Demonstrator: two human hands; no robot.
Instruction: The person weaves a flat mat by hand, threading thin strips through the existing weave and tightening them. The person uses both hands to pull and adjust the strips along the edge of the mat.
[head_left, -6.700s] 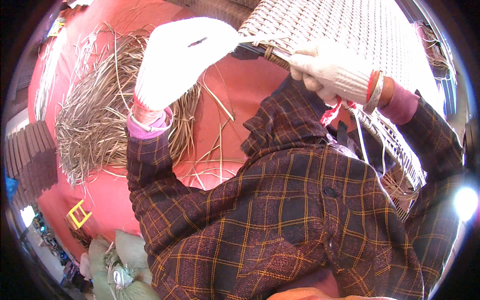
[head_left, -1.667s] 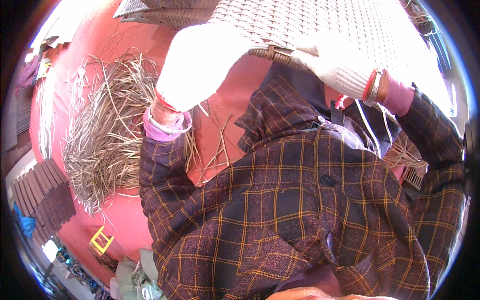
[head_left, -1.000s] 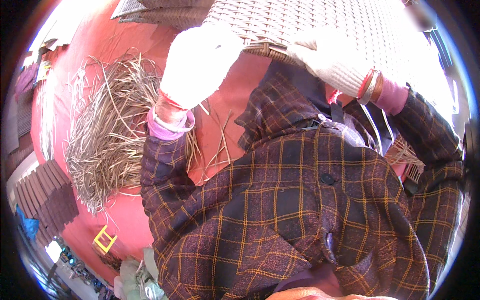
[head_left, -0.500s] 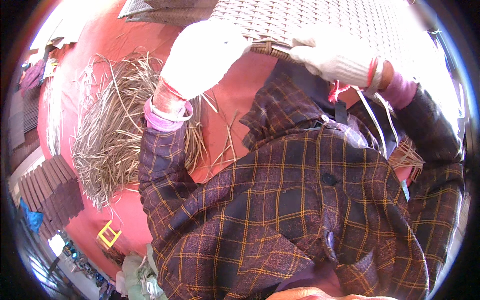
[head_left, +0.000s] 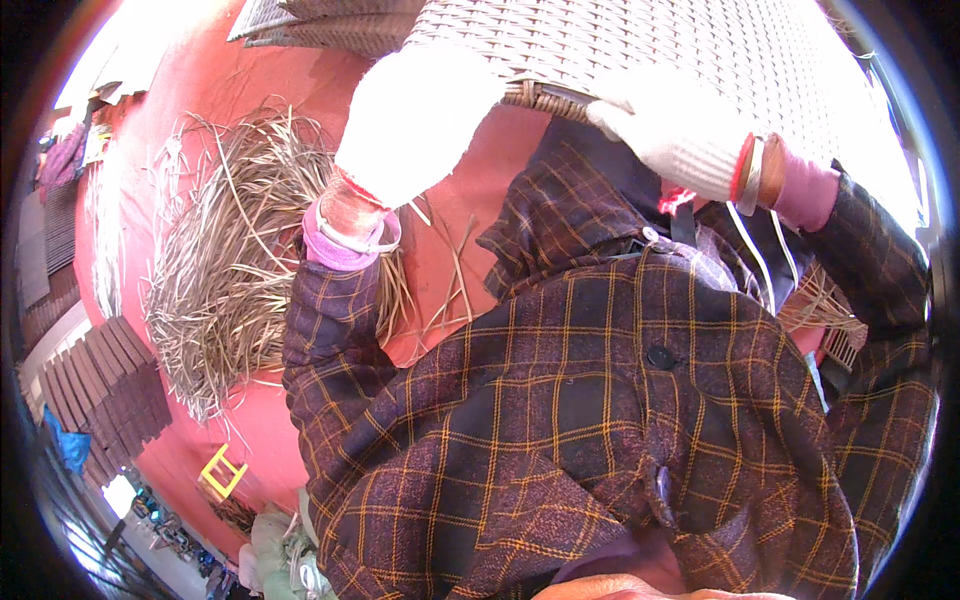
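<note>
A pale woven wicker panel (head_left: 590, 45) lies in front of me, with a darker wrapped rim on its near edge. My left hand (head_left: 420, 120), in a white glove, is at the panel's near left corner; glare washes out its fingers. My right hand (head_left: 680, 135), in a white knit glove with a red cuff, grips the near edge, its fingertips at the rim. Two pale flat strips (head_left: 752, 262) hang below my right wrist.
Left of my left arm, a big heap of loose tan strips (head_left: 235, 260) lies on a red ground sheet (head_left: 270, 420). Dark woven pieces (head_left: 330, 30) are stacked at the back. Brown slatted panels (head_left: 105, 385) and a small yellow frame (head_left: 222, 470) stand at the left.
My left forearm has shifted slightly right. My right hand has moved slightly, its fingers drawn closer together at the rim. The panel has shifted a little.
</note>
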